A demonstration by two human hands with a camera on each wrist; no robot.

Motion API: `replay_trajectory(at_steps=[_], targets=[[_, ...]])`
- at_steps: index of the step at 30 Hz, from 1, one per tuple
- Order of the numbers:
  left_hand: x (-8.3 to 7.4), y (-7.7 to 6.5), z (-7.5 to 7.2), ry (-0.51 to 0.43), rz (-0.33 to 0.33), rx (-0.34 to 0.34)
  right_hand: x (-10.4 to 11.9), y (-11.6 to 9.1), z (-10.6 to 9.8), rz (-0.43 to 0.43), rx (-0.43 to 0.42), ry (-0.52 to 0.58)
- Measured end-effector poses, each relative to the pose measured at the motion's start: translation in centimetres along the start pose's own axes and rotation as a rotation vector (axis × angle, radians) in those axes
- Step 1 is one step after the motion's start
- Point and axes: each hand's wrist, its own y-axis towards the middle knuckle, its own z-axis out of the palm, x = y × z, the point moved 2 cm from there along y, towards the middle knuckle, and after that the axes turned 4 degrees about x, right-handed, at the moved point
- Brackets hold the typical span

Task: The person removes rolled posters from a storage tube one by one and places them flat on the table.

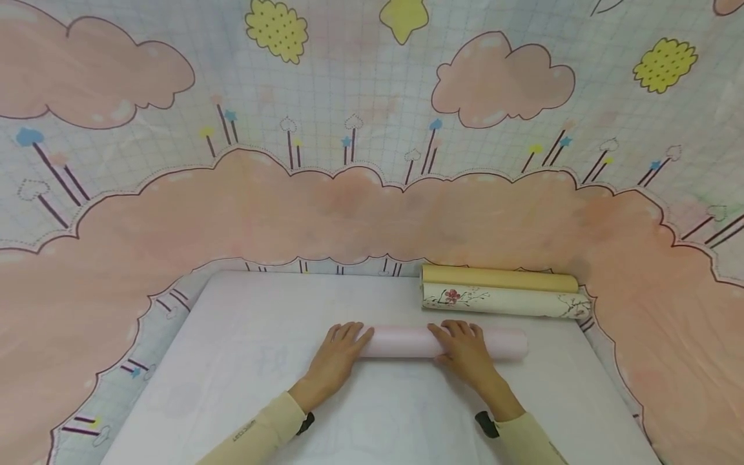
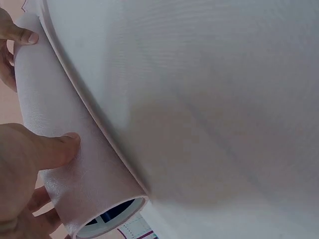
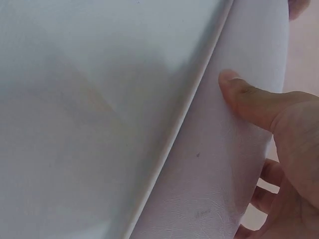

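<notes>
A pale pink wallpaper roll (image 1: 401,342) lies crosswise on the white tabletop. My left hand (image 1: 336,358) grips its left end, and my right hand (image 1: 468,355) holds it right of the middle. In the left wrist view the left thumb (image 2: 62,151) presses the near side while the fingers reach round behind. The roll's hollow end (image 2: 112,219) shows a white rim and something dark blue inside. The right thumb (image 3: 241,97) lies on the roll's textured surface in the right wrist view, its fingers curled behind the far side.
Behind the pink roll, at the table's back right, lie a yellow roll (image 1: 500,278) and a cream roll with a blossom print (image 1: 511,301), side by side. The white tabletop (image 1: 261,323) stretches toward me. Cloud-patterned fabric (image 1: 349,213) surrounds the table.
</notes>
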Motion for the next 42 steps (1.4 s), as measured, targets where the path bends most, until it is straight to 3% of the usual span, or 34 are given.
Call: replay_trajectory(at_steps=[7,14,16,22,25,29,35,42], targets=[[0.4,-0.1,0.5,-0.005,-0.002,0.006,0.0,0.3,0.6,-0.027,-0.012,0.003],[1.1,-0.3,-0.1,-0.066,-0.044,-0.003,0.4,1.1,0.2,-0.024,0.033,0.042],[1.4,-0.6,-0.4,-0.095,-0.080,-0.036,1.0,1.5,-0.1,-0.032,0.050,0.059],[2.7,-1.8,-1.2,-0.222,-0.209,-0.234,3.7,2.9,-0.7,-0.086,0.086,0.089],[3.2,-2.1,-1.3,-0.334,-0.279,-0.266,5.0,3.5,-0.4,-0.095,0.119,0.095],[3.7,-2.3,-1.0,-0.572,-0.399,-0.233,6.0,4.0,0.5,-0.098,0.130,0.079],[4.0,-2.7,-0.2,-0.895,-0.561,-0.105,6.9,4.9,1.8,-0.128,0.121,0.039],[4.0,-2.9,0.8,-1.004,-0.644,-0.016,7.6,5.6,3.0,-0.105,0.180,0.025]])
